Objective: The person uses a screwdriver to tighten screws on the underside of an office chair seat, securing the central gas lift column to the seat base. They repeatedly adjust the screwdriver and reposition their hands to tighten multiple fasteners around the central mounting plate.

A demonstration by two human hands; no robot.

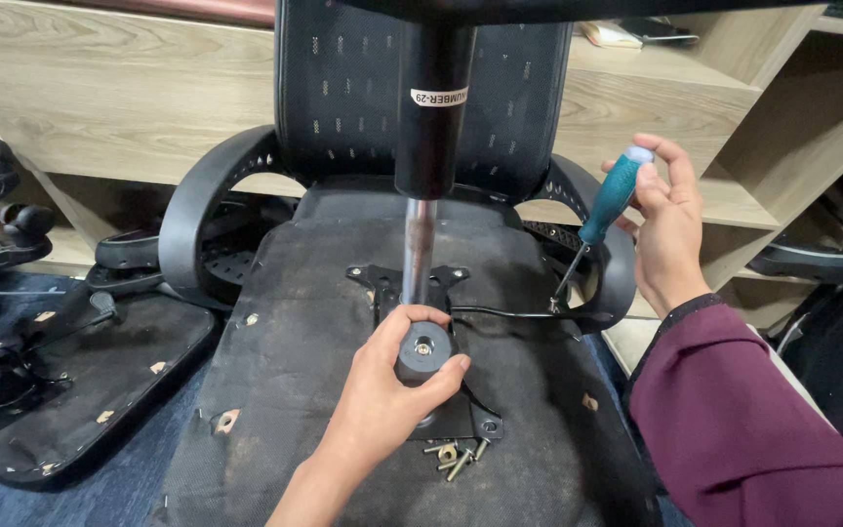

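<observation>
Wooden shelving [129,88] forms the background, with a blue carpeted floor [70,498] below. An office chair lies overturned on the floor, the underside of its seat [285,371] facing up and its mesh backrest [343,78] standing toward the shelving.

The left hand [392,385] reaches in from the lower edge of the view, forearm angled up and right. Its grip is closed around a round black knob [424,346] on the metal mounting plate [461,415] at the seat centre, thumb on the left side and fingers curled over the right.

The right hand [665,229], in a maroon sleeve [743,420], is raised near the right edge of the seat. Its grip is closed on the teal handle of a screwdriver [602,210], shaft angled down and left, tip near the right armrest [617,283].

A chrome gas cylinder [420,244] rises from the plate just behind the knob. Loose bolts [456,457] lie near the front edge of the plate, just beside the left wrist. Open seat surface remains to the left of the plate. A second chair seat [80,390] lies at the left, well apart.
</observation>
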